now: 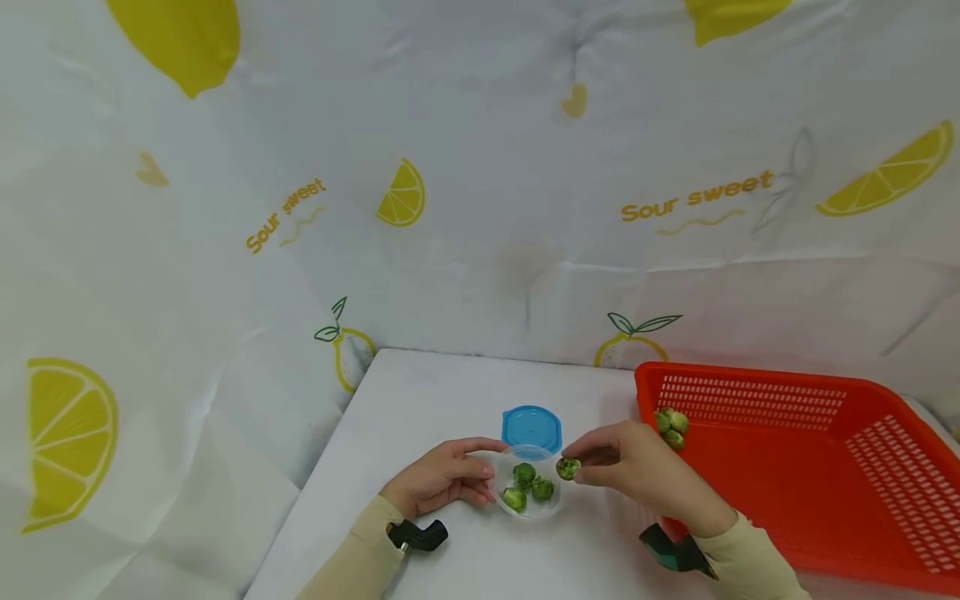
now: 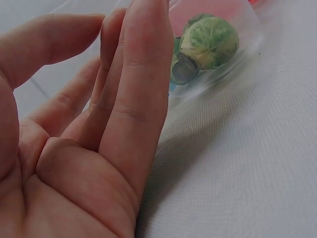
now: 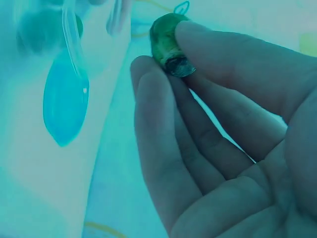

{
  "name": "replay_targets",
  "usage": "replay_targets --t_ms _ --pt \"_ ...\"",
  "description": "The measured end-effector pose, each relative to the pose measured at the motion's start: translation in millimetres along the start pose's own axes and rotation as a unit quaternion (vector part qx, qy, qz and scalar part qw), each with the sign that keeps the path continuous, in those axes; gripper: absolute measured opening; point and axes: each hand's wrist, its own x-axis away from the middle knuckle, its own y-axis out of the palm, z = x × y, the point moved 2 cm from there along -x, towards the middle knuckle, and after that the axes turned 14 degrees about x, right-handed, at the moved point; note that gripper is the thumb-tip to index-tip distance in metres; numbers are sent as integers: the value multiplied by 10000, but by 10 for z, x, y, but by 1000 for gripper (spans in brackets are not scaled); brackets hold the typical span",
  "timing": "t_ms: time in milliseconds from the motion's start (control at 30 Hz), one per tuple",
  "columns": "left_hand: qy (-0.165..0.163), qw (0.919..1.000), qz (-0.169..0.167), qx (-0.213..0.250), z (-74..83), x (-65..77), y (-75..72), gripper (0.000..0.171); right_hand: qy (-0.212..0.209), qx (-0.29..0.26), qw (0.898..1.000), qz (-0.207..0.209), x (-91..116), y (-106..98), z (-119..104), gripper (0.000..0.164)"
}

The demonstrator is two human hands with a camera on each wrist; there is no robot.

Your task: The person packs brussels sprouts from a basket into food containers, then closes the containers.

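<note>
My left hand (image 1: 447, 477) holds a clear plastic bowl (image 1: 531, 510) by its left side, thumb near the rim and fingers along the wall. Three green Brussels sprouts (image 1: 524, 476) lie in the bowl. In the left wrist view a sprout (image 2: 210, 42) shows through the clear wall beyond the fingers. My right hand (image 1: 637, 467) pinches another Brussels sprout (image 1: 568, 468) between thumb and fingers, just beside the bowl's right rim. The right wrist view shows the cut, dark stem end of this held sprout (image 3: 171, 47).
A blue lid (image 1: 532, 428) lies on the white table (image 1: 442, 392) just behind the bowl. On the right stands a large red plastic basket (image 1: 787, 475) with slotted walls, several sprouts (image 1: 672, 425) in its far left corner. A lemon-printed cloth (image 1: 480, 275) hangs behind the table.
</note>
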Motion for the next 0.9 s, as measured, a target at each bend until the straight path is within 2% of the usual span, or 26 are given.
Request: replay_targets --t_ms 133,300,500,667,900 --pt "-15 10000 38 33 -2 -20 -6 55 -146 176 9997 80 -74 152 -68 22" --pt "-7 10000 82 35 -1 -28 4 54 -67 289 9994 200 -139 265 -150 20" --pt "-44 10000 29 67 -32 -53 44 54 -36 329 9994 118 -174 393 -109 19" --pt "-54 9999 27 92 -51 -49 25 54 -127 491 9987 47 -197 452 -118 18" --pt "-6 10000 3 40 -1 -16 3 54 -265 682 9973 39 -241 497 -157 16"
